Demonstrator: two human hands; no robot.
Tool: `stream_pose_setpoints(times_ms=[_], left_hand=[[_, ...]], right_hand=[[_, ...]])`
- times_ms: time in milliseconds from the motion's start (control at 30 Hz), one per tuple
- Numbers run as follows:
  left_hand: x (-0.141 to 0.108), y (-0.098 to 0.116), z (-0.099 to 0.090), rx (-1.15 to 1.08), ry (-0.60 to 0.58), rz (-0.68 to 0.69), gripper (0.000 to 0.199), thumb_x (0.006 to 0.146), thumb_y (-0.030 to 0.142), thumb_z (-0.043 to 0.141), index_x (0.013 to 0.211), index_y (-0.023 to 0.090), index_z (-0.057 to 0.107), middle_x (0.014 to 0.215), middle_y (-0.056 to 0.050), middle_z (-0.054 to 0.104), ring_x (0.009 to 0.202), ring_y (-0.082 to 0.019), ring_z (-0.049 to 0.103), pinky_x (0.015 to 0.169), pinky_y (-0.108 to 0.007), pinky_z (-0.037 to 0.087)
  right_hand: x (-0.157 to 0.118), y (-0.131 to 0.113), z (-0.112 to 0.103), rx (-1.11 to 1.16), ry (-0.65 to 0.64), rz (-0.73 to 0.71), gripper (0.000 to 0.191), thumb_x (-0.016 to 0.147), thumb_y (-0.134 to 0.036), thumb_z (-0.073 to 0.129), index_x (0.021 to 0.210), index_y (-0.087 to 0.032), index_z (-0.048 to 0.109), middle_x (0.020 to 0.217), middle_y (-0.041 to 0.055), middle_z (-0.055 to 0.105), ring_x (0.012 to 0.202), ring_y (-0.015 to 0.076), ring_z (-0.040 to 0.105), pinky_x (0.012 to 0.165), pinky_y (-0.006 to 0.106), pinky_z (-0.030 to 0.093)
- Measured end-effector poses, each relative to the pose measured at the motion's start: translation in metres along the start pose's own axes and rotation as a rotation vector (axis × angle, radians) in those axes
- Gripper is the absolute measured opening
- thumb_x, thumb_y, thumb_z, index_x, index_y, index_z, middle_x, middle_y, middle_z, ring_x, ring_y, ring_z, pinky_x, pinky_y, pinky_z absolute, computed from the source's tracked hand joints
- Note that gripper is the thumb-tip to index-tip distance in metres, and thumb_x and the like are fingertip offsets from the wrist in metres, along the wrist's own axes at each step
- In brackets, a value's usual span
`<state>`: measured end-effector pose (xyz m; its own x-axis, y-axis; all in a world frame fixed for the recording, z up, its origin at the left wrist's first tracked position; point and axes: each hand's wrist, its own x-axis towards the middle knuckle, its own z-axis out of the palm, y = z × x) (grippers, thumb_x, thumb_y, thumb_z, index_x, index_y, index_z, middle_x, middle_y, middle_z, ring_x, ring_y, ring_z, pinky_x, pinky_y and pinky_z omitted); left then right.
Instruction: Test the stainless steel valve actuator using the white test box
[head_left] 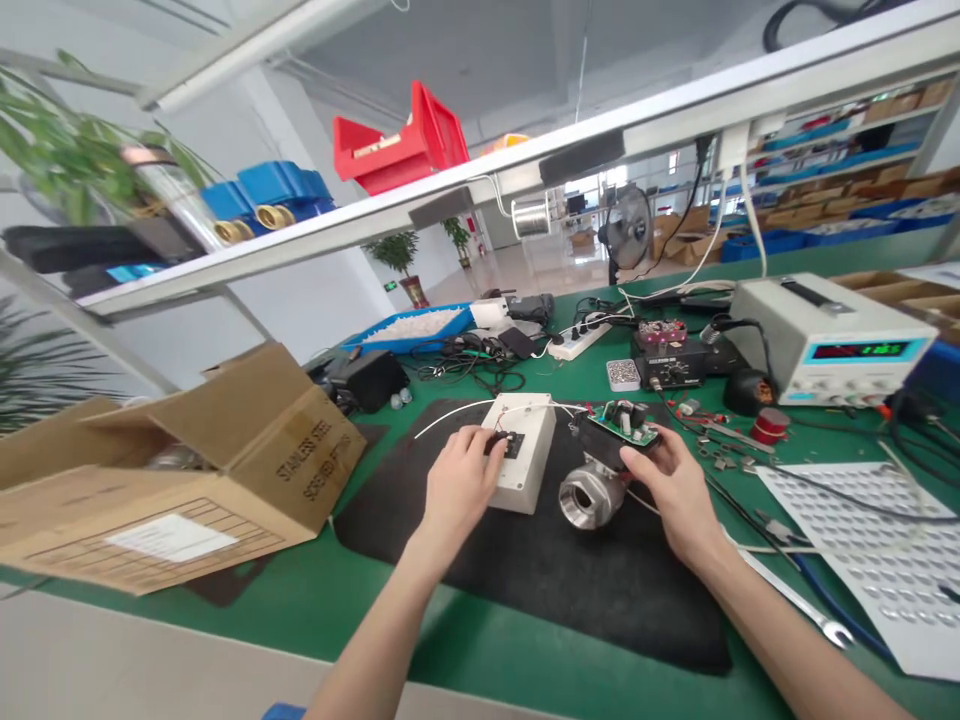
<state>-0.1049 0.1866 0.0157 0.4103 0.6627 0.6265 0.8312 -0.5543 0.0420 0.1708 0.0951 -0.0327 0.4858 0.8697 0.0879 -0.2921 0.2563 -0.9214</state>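
My left hand (463, 476) rests on the white box (529, 462), its fingers bent together at the small black part (507, 446) on the box's top. What the fingertips pinch, if anything, is hidden. In my right hand (673, 490) is a black actuator housing (606, 440) with an exposed green circuit board (627, 424) on top. A metal ball valve (589, 496) is joined below the housing, its round opening facing me. White wires run between the box and the circuit board. Both items are over the black mat (585, 590).
An open cardboard box (277, 450) stands at the left. Behind are cables and a blue tray (409, 330). A power supply (832, 340), a red spool (769, 426), a wrench (795, 600) and a sheet of round labels (862, 550) lie right. A shelf crosses above.
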Motion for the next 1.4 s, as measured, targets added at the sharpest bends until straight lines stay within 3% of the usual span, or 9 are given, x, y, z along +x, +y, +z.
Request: stream_pose_setpoints(times_ms=[167, 400, 667, 933, 1100, 1400], left_hand=[[-0.018, -0.002, 0.013, -0.032, 0.04, 0.016, 0.027, 0.11, 0.032, 0.053, 0.133, 0.025, 0.066, 0.133, -0.01, 0.068, 0.121, -0.029, 0.065, 0.103, -0.043, 0.054], [-0.019, -0.006, 0.027, -0.148, 0.091, 0.004, 0.028, 0.11, 0.027, 0.049, 0.129, 0.026, 0.069, 0.129, -0.009, 0.069, 0.118, -0.027, 0.066, 0.105, -0.044, 0.053], [-0.017, -0.002, 0.029, -0.207, 0.148, -0.071, 0.022, 0.109, 0.029, 0.052, 0.114, 0.025, 0.072, 0.115, -0.007, 0.071, 0.109, -0.026, 0.066, 0.096, -0.041, 0.053], [0.008, -0.004, 0.019, -0.132, 0.034, -0.081, 0.026, 0.108, 0.035, 0.053, 0.095, 0.024, 0.072, 0.093, -0.006, 0.069, 0.094, -0.024, 0.064, 0.084, -0.037, 0.05], [0.017, 0.001, 0.021, -0.059, 0.043, -0.155, 0.038, 0.106, 0.04, 0.056, 0.073, 0.023, 0.064, 0.082, -0.005, 0.065, 0.086, -0.022, 0.062, 0.076, -0.033, 0.045], [0.037, 0.003, 0.029, 0.069, 0.085, -0.31, 0.053, 0.103, 0.047, 0.055, 0.058, 0.021, 0.06, 0.074, -0.006, 0.066, 0.066, -0.02, 0.056, 0.062, -0.032, 0.026]], right_hand=[[0.003, 0.001, -0.002, 0.073, 0.028, 0.039, 0.073, 0.076, -0.055, 0.094, 0.131, -0.021, 0.06, 0.125, 0.0091, 0.073, 0.109, 0.0263, 0.071, 0.083, 0.034, 0.064], [0.008, -0.004, -0.003, 0.152, 0.023, 0.109, 0.063, 0.081, -0.053, 0.091, 0.128, -0.021, 0.064, 0.12, 0.0066, 0.075, 0.1, 0.0209, 0.072, 0.086, 0.029, 0.063], [0.015, -0.004, -0.008, 0.198, 0.071, 0.187, 0.059, 0.076, -0.051, 0.094, 0.119, -0.019, 0.068, 0.114, 0.0084, 0.075, 0.091, 0.0213, 0.074, 0.08, 0.029, 0.065], [0.017, -0.004, -0.011, 0.234, 0.065, 0.213, 0.051, 0.081, -0.05, 0.09, 0.115, -0.018, 0.07, 0.109, 0.0079, 0.076, 0.089, 0.0214, 0.075, 0.077, 0.029, 0.065], [0.018, -0.004, -0.013, 0.243, 0.07, 0.222, 0.05, 0.081, -0.05, 0.09, 0.112, -0.018, 0.069, 0.108, 0.0083, 0.077, 0.088, 0.0211, 0.075, 0.075, 0.029, 0.064], [0.017, -0.005, -0.014, 0.234, 0.08, 0.23, 0.05, 0.08, -0.051, 0.091, 0.111, -0.018, 0.069, 0.109, 0.0081, 0.077, 0.089, 0.0204, 0.074, 0.074, 0.028, 0.063]])
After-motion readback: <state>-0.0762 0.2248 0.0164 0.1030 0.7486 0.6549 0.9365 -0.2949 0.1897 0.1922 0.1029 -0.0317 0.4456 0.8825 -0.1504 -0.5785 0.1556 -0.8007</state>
